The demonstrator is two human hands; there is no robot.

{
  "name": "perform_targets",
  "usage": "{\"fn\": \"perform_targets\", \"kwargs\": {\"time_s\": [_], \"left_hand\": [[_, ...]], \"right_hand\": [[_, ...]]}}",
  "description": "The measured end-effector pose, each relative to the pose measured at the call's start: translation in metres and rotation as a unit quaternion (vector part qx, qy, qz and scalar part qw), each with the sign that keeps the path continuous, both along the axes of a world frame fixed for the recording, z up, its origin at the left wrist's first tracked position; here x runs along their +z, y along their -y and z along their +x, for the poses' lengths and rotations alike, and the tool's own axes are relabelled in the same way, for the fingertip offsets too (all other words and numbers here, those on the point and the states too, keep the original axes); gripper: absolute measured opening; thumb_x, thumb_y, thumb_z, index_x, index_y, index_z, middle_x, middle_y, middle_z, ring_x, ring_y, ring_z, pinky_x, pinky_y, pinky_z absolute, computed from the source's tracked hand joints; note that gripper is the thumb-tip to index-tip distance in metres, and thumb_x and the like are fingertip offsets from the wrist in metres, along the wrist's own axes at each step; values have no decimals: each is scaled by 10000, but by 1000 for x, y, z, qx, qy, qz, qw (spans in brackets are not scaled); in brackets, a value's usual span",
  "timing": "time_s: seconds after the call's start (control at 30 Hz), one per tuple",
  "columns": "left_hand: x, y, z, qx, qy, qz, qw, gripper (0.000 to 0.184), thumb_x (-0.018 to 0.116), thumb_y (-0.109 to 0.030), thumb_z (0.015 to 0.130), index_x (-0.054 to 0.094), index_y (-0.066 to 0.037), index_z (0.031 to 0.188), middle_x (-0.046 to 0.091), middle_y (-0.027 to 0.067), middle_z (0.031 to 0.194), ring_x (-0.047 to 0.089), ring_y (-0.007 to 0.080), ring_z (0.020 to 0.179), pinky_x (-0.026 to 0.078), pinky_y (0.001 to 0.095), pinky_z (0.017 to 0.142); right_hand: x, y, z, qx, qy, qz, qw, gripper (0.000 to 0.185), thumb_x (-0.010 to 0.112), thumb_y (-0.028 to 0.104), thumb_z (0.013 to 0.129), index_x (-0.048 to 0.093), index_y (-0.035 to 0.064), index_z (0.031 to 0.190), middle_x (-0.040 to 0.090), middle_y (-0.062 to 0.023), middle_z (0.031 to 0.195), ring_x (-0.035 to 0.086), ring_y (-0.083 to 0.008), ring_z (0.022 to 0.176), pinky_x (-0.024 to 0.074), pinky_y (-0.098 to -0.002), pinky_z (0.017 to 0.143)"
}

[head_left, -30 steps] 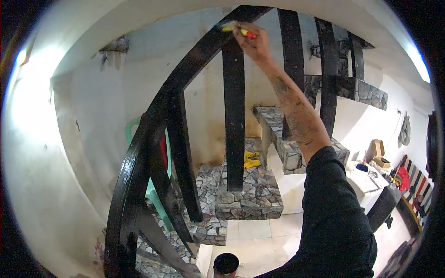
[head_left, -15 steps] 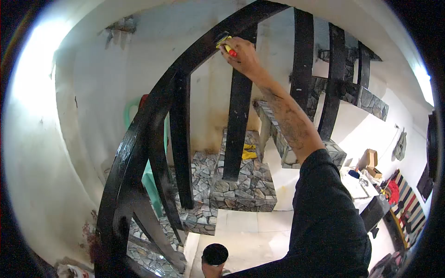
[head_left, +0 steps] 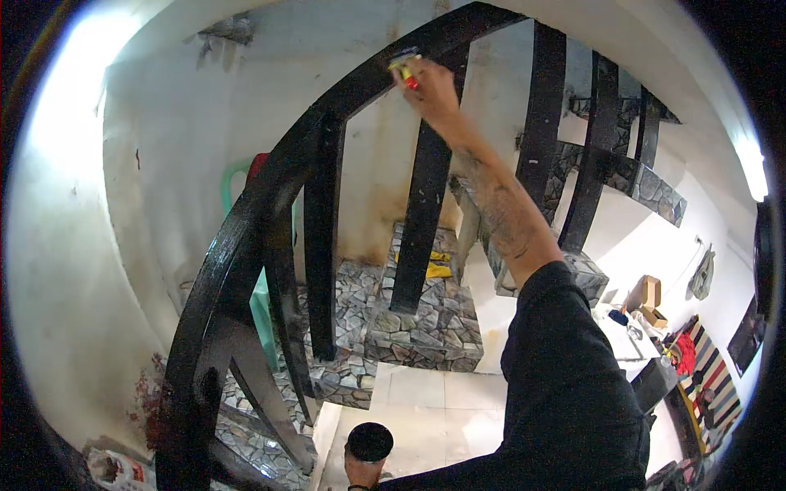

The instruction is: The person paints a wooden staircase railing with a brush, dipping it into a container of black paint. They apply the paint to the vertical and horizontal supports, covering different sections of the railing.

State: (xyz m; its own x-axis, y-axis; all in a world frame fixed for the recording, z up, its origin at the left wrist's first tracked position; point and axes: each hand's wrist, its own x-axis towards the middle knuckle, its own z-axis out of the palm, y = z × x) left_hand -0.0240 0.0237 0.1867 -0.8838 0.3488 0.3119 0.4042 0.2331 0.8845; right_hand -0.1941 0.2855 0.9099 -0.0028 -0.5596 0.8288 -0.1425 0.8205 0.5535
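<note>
My right hand [head_left: 432, 86] is closed around a paintbrush [head_left: 409, 75] with a yellow and red handle. Its bristles rest against the black curved handrail [head_left: 348, 82], near the top of a black baluster [head_left: 430, 188]. Down at the bottom of the view, my left hand [head_left: 363, 473] grips a cup of black paint [head_left: 370, 443], its dark round opening facing up. Part of that hand is cut off by the frame edge. Wet-looking gloss shows on the lower stretch of the handrail.
Stone-clad steps [head_left: 426, 327] lie behind the balusters, with a yellow cloth [head_left: 438, 266] on one. A green plastic chair [head_left: 260, 315] stands behind the railing. At right are a white table [head_left: 626, 335] and a striped bench [head_left: 716, 368]. A white bucket [head_left: 115, 470] sits bottom left.
The brush and my right hand have shifted slightly up along the handrail. The whole view has tilted a little, and the cup appears slightly farther left.
</note>
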Motion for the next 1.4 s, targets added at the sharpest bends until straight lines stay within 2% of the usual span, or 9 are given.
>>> {"fn": "perform_targets", "kwargs": {"time_s": [0.2,0.37,0.53,0.57,0.87,1.07,1.13,1.33,1.4], "left_hand": [[-5,4,1,38,-50,-61,996,775,804,-449,638,562,-82,1276,571,165,1280,516,357,1192,384,479,1047],[10,12,4,49,-17,-38,998,854,844,-397,606,502,-48,1305,552,183,1273,520,371,1170,413,451,1022],[30,15,7,43,63,36,996,821,849,-360,609,508,-34,1281,554,182,1260,522,368,1169,423,433,1017],[32,14,8,46,72,50,995,820,843,-363,618,503,-31,1286,553,184,1263,522,367,1170,421,435,1019],[6,7,5,50,-66,1,997,757,851,-344,591,535,-2,1188,599,194,1143,557,375,1094,450,443,965],[-9,12,1,43,-14,12,999,856,860,-334,582,461,11,1256,564,222,1174,543,400,1104,441,451,972],[-1,14,6,63,-4,28,998,851,858,-334,586,462,14,1253,563,219,1171,542,401,1102,441,452,968],[16,17,9,70,10,58,996,758,843,-324,605,516,-5,1210,567,199,1155,543,390,1091,446,445,948],[26,21,10,65,16,68,995,735,838,-321,611,529,-13,1201,568,194,1151,543,385,1089,447,442,944]], "right_hand": [[-8,28,10,62,107,-43,991,192,684,170,856,662,29,984,666,-129,874,653,-282,720,514,-349,658],[23,0,9,-13,-125,-9,992,218,670,152,850,655,25,1027,631,-183,908,635,-324,812,512,-369,725],[-6,-8,-10,-20,9,-16,1000,345,718,99,771,607,12,1086,622,-198,962,626,-356,896,515,-396,791],[-13,-3,-13,-145,-4,-20,989,430,751,63,716,579,11,1106,614,-169,1011,619,-351,925,521,-411,794],[-29,24,-22,-64,83,48,993,252,700,134,788,634,59,1019,647,-146,911,642,-328,857,529,-385,724],[-2,35,-1,106,114,-83,984,225,715,175,832,715,51,1019,700,-118,941,673,-195,849,522,-303,756],[15,34,-3,115,77,6,990,233,710,184,843,712,46,1031,697,-110,923,668,-190,827,517,-289,742],[15,26,-21,52,355,-133,924,229,707,170,826,721,70,1032,702,-65,910,649,-131,802,508,-267,706],[35,7,-20,67,312,-75,945,250,681,138,803,719,80,1043,706,-52,900,642,-114,786,518,-275,705]]}}
